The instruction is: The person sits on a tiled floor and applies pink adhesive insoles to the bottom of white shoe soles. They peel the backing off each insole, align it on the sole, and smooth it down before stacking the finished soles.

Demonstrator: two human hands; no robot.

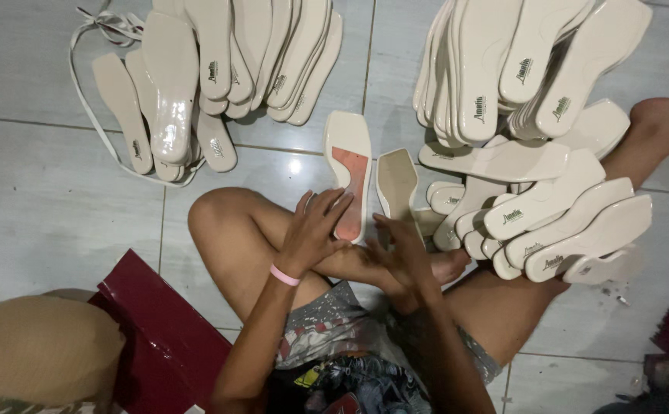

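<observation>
1. Left hand (313,232) is wrapped around the near end of a cream insole with a red patch (350,176), fingers curled over its edge, so it's clearly gripping that one. The rest of the insole sticks out away from the palm, toward the far side, red patch facing up.
2. Right hand (402,249) sits just beside the left one, fingers spread and touching the near end of a second cream insole (396,184). Can't really tell if it's actually clamped on it or just resting there.
3. The two insoles lie side by side, nearly touching, both pointing away from the hands.
4. There's a pink wristband (284,275) on the left wrist.
5. Further out past the left hand: a fanned pile of cream insoles (219,69) on the tiled floor (43,192).
6. Out past the right hand: a bigger heap of insoles (534,153), some stacked against the person's leg.
7. Behind the left arm there's a dark red box (162,330).
</observation>
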